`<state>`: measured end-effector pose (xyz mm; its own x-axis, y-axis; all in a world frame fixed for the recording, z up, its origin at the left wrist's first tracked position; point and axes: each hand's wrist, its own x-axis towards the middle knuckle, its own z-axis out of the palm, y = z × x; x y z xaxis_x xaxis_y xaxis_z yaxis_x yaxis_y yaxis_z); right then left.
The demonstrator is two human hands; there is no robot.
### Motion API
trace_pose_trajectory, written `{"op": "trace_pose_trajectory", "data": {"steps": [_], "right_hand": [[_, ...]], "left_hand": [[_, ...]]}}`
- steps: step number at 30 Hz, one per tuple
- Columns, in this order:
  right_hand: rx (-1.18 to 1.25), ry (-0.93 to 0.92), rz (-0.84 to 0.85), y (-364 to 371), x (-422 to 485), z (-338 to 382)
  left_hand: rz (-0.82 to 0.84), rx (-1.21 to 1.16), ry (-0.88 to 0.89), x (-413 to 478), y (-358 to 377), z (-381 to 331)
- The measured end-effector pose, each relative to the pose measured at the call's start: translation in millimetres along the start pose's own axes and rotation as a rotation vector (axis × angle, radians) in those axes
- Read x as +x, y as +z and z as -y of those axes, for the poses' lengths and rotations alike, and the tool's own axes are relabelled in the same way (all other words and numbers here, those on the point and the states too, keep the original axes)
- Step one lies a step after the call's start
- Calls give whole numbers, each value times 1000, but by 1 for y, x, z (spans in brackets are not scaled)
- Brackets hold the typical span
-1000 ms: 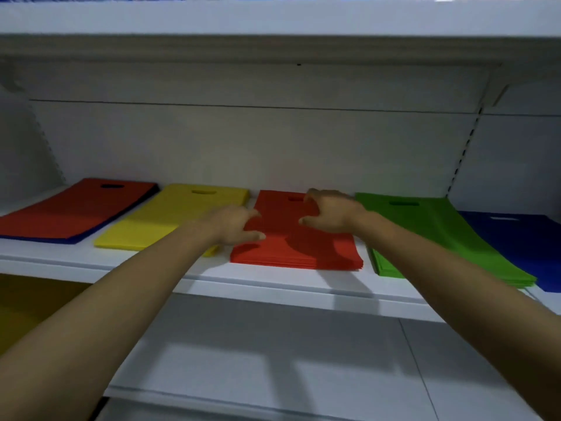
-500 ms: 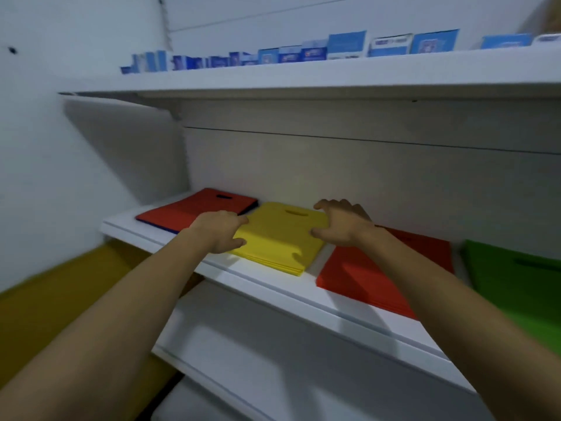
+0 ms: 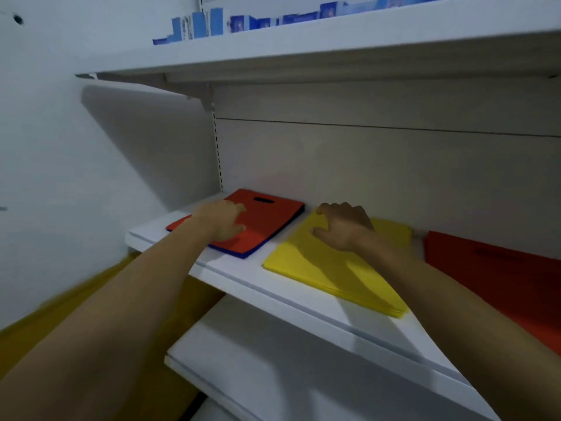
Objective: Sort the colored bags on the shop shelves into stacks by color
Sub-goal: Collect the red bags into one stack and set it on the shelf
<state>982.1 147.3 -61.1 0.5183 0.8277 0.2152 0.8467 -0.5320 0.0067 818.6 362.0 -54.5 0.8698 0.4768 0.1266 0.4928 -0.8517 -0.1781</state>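
Head view, the only one. A white middle shelf (image 3: pixel 243 278) ran from left-ctr down toward the lower right of the frame.

At its far left end lay a red bag (image 3: pixel 273 220) w/ a dark slot handle near its far edge. It lay flat on a blue bag (image 3: pixel 243 255), which showed only as a thin edge along the near and right sides. The L hand (image 3: pixel 223 221) rested palm down on the red bag's near-left part. Its fingers were loosely bent, tips and thumb touching the fabric, and it gripped nothing.

Just right of the red bag, past a strip of shelf, lay a flat yellow bag stack (image 3: pixel 328 275), w/ several layers visible at its near corner. The R hand (image 3: pixel 344 229) sat on the stack's far-left part, fingers (image 3: pixel 334 208) arched and tips and thumb down on the top bag. Couldn't tell whether it pinched the top layer or only pressed. The R forearm crossed the stack's right side.

At the right edge of the frame lay a second red bag stack (image 3: pixel 501 278), blurred and partly behind that forearm.

An upper shelf (image 3: pixel 334 47) crossed the top of the frame w/ a row of small blue boxes (image 3: pixel 212 22), labels unreadable. Btwn the shelves were a pale back panel (image 3: pixel 379 171) and a slotted upright (image 3: pixel 217 153). A lower shelf (image 3: pixel 303 381) sat bottom ctr. A white wall (image 3: pixel 60 147) filled the left, w/ an ochre-yellow surface (image 3: pixel 76 302) at lower left.
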Motion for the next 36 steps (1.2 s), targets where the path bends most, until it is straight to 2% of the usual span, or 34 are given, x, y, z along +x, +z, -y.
{"op": "trace_pose_trajectory", "data": {"steps": [9,14,19,24,28,36], "right_hand": [[-11,306,41,43,117,88],[-77,527,90,70,149,123],[-85,709,61,92,161,148],[-208,766,56,107,161,161],[-185,817,129,107,160,160],[-283,788,46,97,163,164]], "left_hand": [[5,-169,123,114,67,131],[36,-276,98,151,98,161],[6,-429,100,164,134,173],[-92,-523,92,164,152,174],[-129,-546,91,165,157,174],[-168,-663,63,164,159,175]]}}
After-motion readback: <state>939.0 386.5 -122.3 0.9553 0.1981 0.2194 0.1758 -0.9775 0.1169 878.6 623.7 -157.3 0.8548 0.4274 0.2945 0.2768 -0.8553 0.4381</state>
